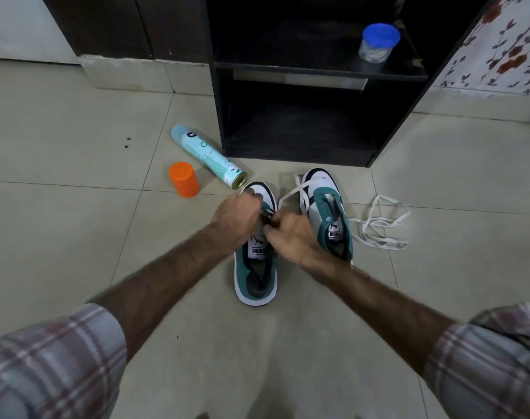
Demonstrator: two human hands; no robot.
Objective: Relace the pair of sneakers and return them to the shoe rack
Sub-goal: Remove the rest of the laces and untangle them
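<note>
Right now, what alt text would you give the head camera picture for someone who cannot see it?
A person's left hand and right hand work at the lace area of the left sneaker on a tiled floor, with the right sneaker beside it and a loose white lace trailing to its right. Ahead stands a dark shoe rack; a spray can lies by an orange cap.

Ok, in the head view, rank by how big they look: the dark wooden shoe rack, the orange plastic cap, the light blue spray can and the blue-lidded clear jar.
1. Dark wooden shoe rack
2. Light blue spray can
3. Blue-lidded clear jar and orange plastic cap: these look alike, and the jar stands farther away, so unranked.
</note>
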